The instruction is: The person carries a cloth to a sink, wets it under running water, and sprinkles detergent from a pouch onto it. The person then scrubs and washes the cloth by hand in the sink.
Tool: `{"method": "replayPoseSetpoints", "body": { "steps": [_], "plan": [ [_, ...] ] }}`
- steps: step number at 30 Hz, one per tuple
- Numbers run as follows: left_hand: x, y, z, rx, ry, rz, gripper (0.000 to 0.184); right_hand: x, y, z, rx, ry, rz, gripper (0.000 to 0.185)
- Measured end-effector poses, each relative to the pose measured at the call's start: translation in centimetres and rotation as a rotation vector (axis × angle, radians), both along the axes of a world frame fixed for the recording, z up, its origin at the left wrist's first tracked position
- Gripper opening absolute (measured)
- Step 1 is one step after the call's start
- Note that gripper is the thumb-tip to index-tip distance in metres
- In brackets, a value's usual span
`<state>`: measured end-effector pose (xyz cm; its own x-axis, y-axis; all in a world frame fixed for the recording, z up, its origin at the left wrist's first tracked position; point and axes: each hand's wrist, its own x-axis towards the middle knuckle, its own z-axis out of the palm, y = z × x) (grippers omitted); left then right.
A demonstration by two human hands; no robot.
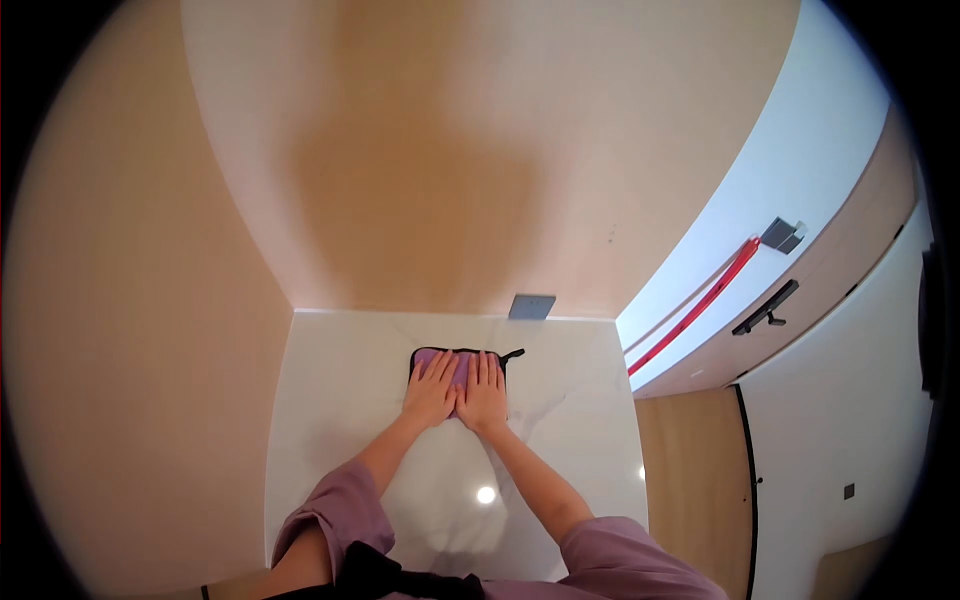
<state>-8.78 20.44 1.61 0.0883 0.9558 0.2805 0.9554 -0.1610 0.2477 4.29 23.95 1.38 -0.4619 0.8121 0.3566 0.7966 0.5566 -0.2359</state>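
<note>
A purple cloth (461,369) with a black edge and a small black loop at its right corner lies flat on the white marbled surface. My left hand (431,390) rests on its left part, palm down, with the fingers stretched out and pointing away from me. Beside it, my right hand (482,392) lies flat on the right part, fingers also extended. The two hands nearly meet at the wrists' inner side and cover much of the cloth. Neither hand grips it.
A grey socket plate (532,307) sits at the foot of the beige back wall. Beige panels enclose the left and back. On the right are a red strip (700,308), a grey wall fitting (783,235) and a door with a black handle (766,308).
</note>
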Motion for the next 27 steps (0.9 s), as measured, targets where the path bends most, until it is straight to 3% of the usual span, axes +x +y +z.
{"method": "replayPoseSetpoints", "body": {
  "steps": [7, 13, 18, 21, 27],
  "plan": [
    [-1.7, 5.5, 0.2, -0.016, -0.016, 0.061, 0.051, -2.0, 6.2, -0.1, 0.006, -0.063, -0.002, 0.061],
    [-1.1, 4.7, -1.4, 0.047, -0.035, 0.13, 0.049, -1.3, 5.3, -1.1, 0.037, -0.032, 0.037, 0.06],
    [1.9, -4.1, -2.6, 0.022, -0.078, 0.159, 0.05, 1.9, -1.2, -2.0, 0.028, -0.023, 0.154, 0.059],
    [3.7, -9.8, -1.3, 0.024, -0.066, 0.141, 0.051, 3.7, -6.6, -0.7, -0.009, -0.02, 0.17, 0.059],
    [8.8, -20.8, -3.4, 0.002, -0.052, 0.067, 0.054, 9.3, -18.4, -1.5, -0.063, 0.023, 0.143, 0.059]
  ]
}}
